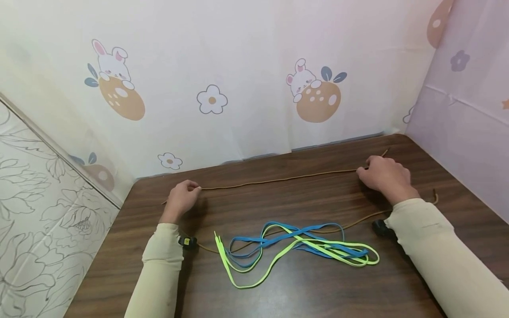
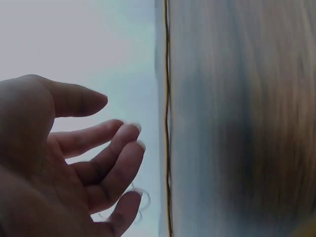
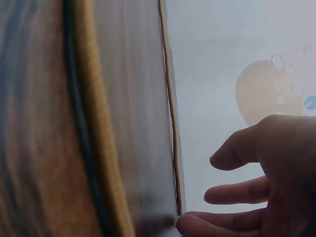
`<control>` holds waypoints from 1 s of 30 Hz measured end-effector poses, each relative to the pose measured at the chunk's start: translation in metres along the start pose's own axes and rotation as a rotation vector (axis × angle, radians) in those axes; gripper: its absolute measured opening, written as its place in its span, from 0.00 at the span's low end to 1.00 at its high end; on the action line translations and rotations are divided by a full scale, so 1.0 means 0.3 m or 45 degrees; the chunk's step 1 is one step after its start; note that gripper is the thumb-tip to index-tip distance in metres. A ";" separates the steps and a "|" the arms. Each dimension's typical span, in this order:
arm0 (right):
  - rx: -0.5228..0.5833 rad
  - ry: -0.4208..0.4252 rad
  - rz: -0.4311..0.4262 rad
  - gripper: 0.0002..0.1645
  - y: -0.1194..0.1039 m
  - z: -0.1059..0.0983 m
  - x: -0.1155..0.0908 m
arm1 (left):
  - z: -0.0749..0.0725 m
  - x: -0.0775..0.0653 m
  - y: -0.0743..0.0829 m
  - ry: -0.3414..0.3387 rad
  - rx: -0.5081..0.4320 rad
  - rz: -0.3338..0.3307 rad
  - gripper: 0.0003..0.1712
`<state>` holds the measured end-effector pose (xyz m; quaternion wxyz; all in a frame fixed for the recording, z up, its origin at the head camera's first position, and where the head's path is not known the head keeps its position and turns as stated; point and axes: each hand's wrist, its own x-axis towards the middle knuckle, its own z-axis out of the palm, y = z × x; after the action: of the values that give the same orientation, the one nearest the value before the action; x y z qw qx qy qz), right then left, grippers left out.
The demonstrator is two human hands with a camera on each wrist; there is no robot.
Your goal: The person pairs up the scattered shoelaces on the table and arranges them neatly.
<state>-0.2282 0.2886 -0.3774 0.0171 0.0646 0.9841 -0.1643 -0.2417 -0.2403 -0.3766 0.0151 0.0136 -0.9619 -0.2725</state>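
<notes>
A thin brown cord (image 1: 278, 179) stretches across the back of the wooden table, nearly straight. At its left part is my left hand (image 1: 183, 198); in the left wrist view its thumb and loosely bent fingers (image 2: 131, 165) stand apart, with the cord (image 2: 167, 118) beyond the fingertips. My right hand (image 1: 385, 176) is over the cord's right part, the tail showing past it. The right wrist view shows the thumb (image 3: 232, 153) spread from the fingers, one fingertip right at the cord (image 3: 173, 118). Neither hand grips anything.
In front lie blue (image 1: 274, 238) and neon-yellow flat laces (image 1: 274, 267), loosely looped together. A second brown cord (image 1: 359, 219) runs under them, its bent end (image 1: 435, 196) beyond the right forearm. Patterned walls (image 1: 254, 53) border the table (image 1: 302, 291) at the back and right.
</notes>
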 end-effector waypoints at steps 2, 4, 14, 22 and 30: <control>0.006 0.004 -0.019 0.37 -0.012 0.002 -0.003 | 0.012 -0.005 0.022 -0.022 -0.013 0.032 0.19; 0.011 0.006 -0.042 0.36 -0.025 0.005 -0.006 | 0.024 -0.010 0.042 -0.029 0.004 0.041 0.19; 0.100 -0.095 -0.134 0.36 -0.090 0.004 -0.023 | 0.085 -0.006 0.096 -0.156 -0.088 0.067 0.18; 0.075 -0.171 -0.254 0.35 -0.141 -0.001 -0.045 | 0.110 -0.028 0.154 -0.292 -0.174 0.134 0.15; 0.113 -0.219 -0.333 0.28 -0.188 0.016 -0.058 | 0.153 -0.063 0.208 -0.386 -0.206 0.239 0.13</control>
<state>-0.2185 0.2322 -0.3628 0.0767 -0.0776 0.9708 -0.2135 -0.2256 -0.1625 -0.3833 -0.1035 -0.1188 -0.9252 -0.3453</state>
